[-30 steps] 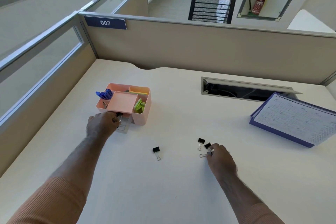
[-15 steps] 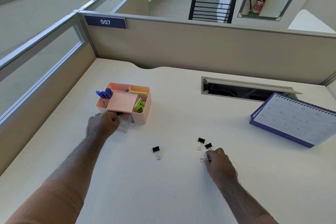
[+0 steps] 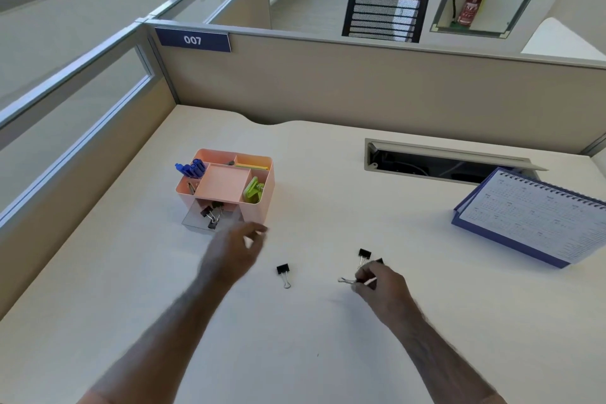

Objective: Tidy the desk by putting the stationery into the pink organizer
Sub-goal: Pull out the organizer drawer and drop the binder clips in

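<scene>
While our right hand (image 3: 380, 285) pinches a binder clip (image 3: 349, 280) off the desk (image 3: 328, 354), fingers curled round it with the wire handles poking out toward the organizer (image 3: 259, 180), our left hand (image 3: 234, 252) hangs blurred in the air just in front of the organizer's drawer (image 3: 196, 220). Left fingers look loosely spread and we see nothing in them; blur hides finer detail.

Drawer is pulled out at the organizer's near side and holds a few black clips (image 3: 210, 215). Organizer's top compartments hold blue pens (image 3: 191, 168) at its far left, a green clip (image 3: 253, 189) at its right, and something yellow (image 3: 254, 167) at its far right.

Loose clip (image 3: 283, 271) lies on the desk, right of and nearer us than the organizer, between our two hands. Another clip (image 3: 364, 254) lies further right, just beyond our right hand, and a third (image 3: 379, 261) peeks out behind the right-hand fingers, touching or nearly so; we can't tell which.

Calendar (image 3: 537, 220) stands well to the organizer's right.
</scene>
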### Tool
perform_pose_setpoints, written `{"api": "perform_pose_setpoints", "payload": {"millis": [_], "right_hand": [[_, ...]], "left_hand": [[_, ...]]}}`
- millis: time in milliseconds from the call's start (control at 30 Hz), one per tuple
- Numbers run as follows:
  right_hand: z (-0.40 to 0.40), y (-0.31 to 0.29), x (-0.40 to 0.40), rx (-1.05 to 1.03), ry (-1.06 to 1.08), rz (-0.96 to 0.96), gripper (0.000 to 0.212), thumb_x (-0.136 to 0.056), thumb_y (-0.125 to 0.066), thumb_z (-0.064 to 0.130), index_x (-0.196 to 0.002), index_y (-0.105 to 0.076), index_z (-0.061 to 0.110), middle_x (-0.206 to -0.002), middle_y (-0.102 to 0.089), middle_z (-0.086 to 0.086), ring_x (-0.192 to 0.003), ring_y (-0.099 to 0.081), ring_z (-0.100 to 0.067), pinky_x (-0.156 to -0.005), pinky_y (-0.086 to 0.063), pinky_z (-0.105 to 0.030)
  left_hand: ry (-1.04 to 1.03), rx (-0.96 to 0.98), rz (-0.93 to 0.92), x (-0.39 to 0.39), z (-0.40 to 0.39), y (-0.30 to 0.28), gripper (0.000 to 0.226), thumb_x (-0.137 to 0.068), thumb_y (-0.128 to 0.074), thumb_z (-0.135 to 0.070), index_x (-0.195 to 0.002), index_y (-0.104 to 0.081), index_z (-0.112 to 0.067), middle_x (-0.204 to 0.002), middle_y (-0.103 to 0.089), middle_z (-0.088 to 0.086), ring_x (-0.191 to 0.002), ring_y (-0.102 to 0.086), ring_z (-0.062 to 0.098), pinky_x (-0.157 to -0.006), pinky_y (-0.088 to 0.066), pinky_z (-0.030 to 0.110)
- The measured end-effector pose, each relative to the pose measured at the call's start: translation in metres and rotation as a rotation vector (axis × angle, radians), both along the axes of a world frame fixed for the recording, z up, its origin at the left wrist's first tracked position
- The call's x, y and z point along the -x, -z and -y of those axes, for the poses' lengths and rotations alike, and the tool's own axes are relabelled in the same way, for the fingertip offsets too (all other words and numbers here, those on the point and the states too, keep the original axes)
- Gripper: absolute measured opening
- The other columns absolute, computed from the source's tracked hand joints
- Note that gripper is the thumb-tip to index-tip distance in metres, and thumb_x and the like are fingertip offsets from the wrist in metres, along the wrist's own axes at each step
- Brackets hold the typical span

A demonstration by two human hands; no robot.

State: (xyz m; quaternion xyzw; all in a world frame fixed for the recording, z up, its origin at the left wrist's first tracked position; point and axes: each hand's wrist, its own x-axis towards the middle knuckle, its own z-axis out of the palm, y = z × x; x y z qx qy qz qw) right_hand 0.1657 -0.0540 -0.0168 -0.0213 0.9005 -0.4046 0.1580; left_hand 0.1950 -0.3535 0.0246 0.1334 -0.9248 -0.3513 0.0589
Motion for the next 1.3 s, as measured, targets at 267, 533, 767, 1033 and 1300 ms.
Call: {"api": "perform_pose_setpoints", "payload": {"millis": [267, 533, 767, 1033, 1300], "right_hand": [[0.045, -0.05, -0.008, 0.282, -0.054, 0.006, 0.012, -0.08, -0.074, 0.016, -0.082, -0.065, 0.024, -0.08, -0.072, 0.003, -0.069, -0.067, -0.014, -0.06, -0.05, -0.019], [0.029, -0.035, 0.001, 0.221, 0.027, -0.087, 0.013, -0.083, -0.073, 0.027, -0.094, -0.067, 0.027, -0.098, -0.069, 0.013, -0.071, -0.063, 0.002, -0.064, -0.047, -0.01], [-0.023, 0.007, 0.026, -0.328, 0.071, -0.084, 0.033, -0.092, -0.055, 0.031, -0.125, -0.054, 0.033, -0.131, -0.05, 0.007, -0.117, -0.052, -0.019, -0.079, -0.045, -0.034], [-0.016, 0.02, 0.03, -0.464, 0.026, -0.046, 0.038, -0.095, -0.049, 0.03, -0.133, -0.049, 0.03, -0.126, -0.05, 0.003, -0.117, -0.048, -0.02, -0.076, -0.047, -0.036], [-0.012, 0.027, 0.035, -0.531, 0.04, -0.035, 0.019, -0.094, -0.047, 0.024, -0.106, -0.061, 0.025, -0.099, -0.045, 0.003, -0.105, -0.048, -0.02, -0.063, -0.043, -0.032]], "left_hand": [[0.274, -0.341, 0.135, -0.017, -0.066, 0.002, 0.01, -0.087, -0.072, -0.026, -0.086, -0.076, -0.036, -0.073, -0.069, -0.013, -0.065, -0.068, 0.007, -0.063, -0.053, 0.022], [0.065, -0.298, 0.015, -0.007, -0.026, -0.014, 0.016, -0.08, -0.079, -0.019, -0.075, -0.073, -0.033, -0.06, -0.068, -0.018, -0.054, -0.062, 0.001, -0.053, -0.044, 0.014], [-0.281, 0.221, -0.093, -0.002, 0.072, -0.023, 0.016, -0.082, -0.075, -0.037, -0.091, -0.078, -0.024, -0.088, -0.074, -0.002, -0.062, -0.063, 0.014, -0.053, -0.048, 0.028], [-0.25, 0.533, 0.008, 0.003, 0.087, -0.015, 0.011, -0.084, -0.075, -0.031, -0.091, -0.078, -0.023, -0.093, -0.076, -0.003, -0.075, -0.067, 0.019, -0.05, -0.038, 0.022], [-0.12, 0.661, 0.1, 0.018, 0.088, 0.004, 0.015, -0.083, -0.076, -0.033, -0.094, -0.078, -0.024, -0.093, -0.076, -0.003, -0.08, -0.065, 0.017, -0.051, -0.041, 0.023]]}}
